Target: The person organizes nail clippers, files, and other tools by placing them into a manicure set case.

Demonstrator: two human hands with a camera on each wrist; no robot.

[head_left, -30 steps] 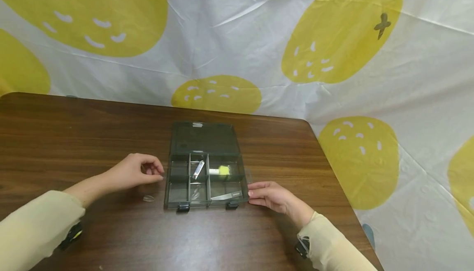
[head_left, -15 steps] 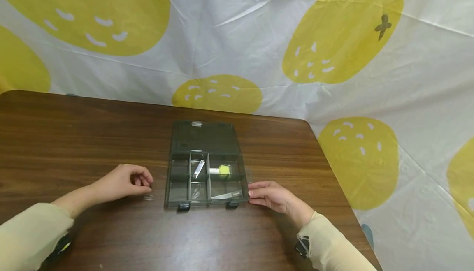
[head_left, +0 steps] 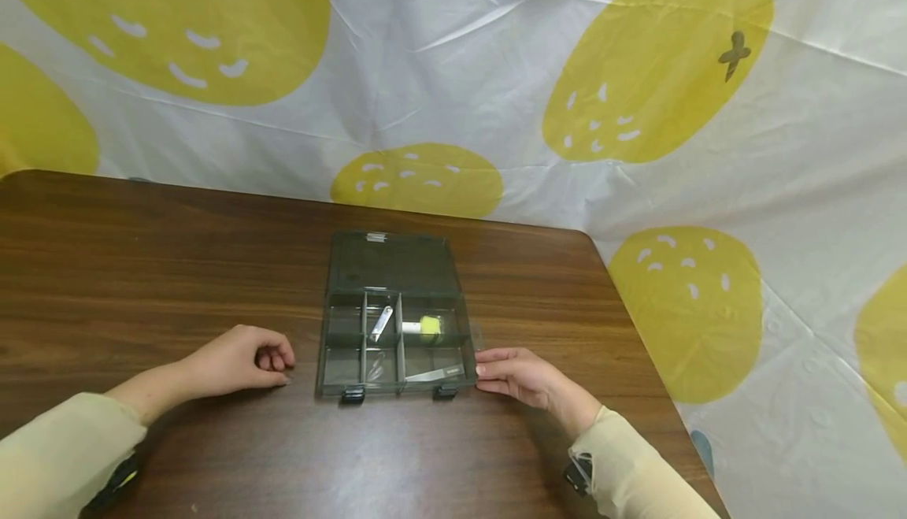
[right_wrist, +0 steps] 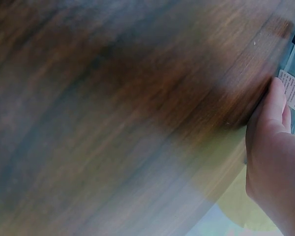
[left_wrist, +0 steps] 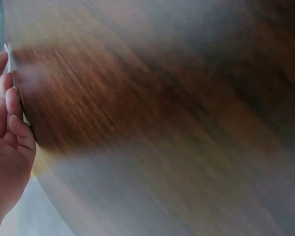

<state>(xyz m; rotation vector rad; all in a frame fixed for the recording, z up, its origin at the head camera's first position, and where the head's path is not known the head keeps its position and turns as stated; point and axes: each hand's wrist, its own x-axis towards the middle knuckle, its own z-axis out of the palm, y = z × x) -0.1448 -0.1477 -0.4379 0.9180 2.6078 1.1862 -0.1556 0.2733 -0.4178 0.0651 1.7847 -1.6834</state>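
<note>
A dark translucent compartment box (head_left: 345, 367) stands on the table with its lid (head_left: 397, 263) folded back. My left hand (head_left: 230, 361) is left of the box, thumb and forefinger pinching a small clear curved piece (left_wrist: 8, 58), mostly hidden by the fingertips. My right hand (head_left: 520, 377) rests its fairly straight fingertips against the box's right side, near a printed label (right_wrist: 293, 92). Inside the box lie a nail clipper (head_left: 381, 323), a small white piece with a yellow-green end (head_left: 429, 328), a slim silver pointed tool (head_left: 435, 375) and clear curved pieces (head_left: 375, 365).
Two black latches, the left one (head_left: 353, 395) and the right one (head_left: 445, 393), line the box's front edge. The brown wooden table (head_left: 177, 267) ends at a white curtain (head_left: 531, 54) with yellow fruit shapes behind and to the right.
My left hand has moved from beside the box leftward and down to the clear piece on the table, and its fingertips now cover most of it. The right hand has stayed put.
</note>
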